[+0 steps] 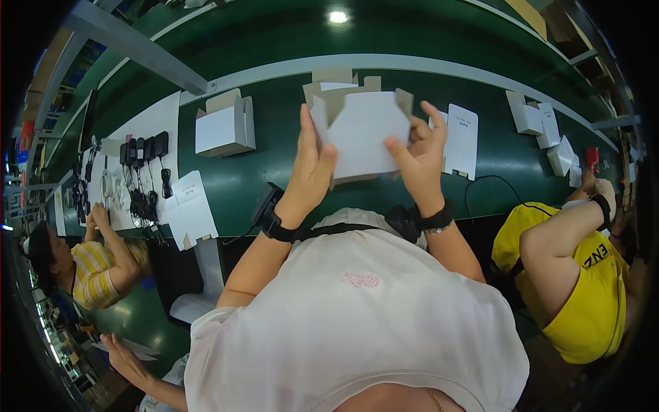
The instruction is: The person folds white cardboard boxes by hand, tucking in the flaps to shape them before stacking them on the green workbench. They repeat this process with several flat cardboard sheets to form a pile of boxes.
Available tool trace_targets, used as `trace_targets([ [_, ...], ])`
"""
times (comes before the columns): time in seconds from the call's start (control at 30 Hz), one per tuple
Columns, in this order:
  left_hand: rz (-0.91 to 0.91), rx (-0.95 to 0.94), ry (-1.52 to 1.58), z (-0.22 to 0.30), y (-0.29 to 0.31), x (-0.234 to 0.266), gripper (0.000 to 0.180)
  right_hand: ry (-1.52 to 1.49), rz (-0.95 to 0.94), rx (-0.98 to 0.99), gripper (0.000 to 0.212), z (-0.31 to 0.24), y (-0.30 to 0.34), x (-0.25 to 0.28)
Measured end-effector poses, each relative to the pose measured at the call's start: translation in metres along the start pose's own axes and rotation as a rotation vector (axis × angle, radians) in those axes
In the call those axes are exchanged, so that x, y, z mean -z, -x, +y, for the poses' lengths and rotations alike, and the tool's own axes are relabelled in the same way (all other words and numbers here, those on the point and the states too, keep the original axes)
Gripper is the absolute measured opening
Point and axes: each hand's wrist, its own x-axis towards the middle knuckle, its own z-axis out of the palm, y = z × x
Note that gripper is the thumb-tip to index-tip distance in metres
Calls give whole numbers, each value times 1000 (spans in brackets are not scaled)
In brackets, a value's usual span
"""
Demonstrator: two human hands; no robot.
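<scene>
A white cardboard box is held upright between my two hands over the green table, its flaps standing open at the top. On its left side, my left hand has the palm and thumb pressed to the cardboard, with the fingers stretched up. My right hand grips the right side, thumb on the front face and the other fingers bent near the right flap, slightly blurred. Inside the box, nothing can be made out. Just beyond it stands another open carton, partly hidden.
An open white box stands to the left. White flat card sheets lie at right. Black power adapters with cables rest on a white sheet at left. Co-workers sit on both sides, one in a yellow shirt. Small boxes stand far right.
</scene>
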Motion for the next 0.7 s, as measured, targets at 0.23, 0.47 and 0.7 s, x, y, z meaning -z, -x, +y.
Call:
trace_targets([
  [0.23,-7,224,325,25,-5,-2,95,323,-162,116,68,7,-9,7],
  [0.47,-39,121,387,19,0,0,88,171,-139,-39,61,5,-17,2],
  [0.7,5,168,316,13,0,4,76,208,-178,-30,51,-9,-13,-6],
])
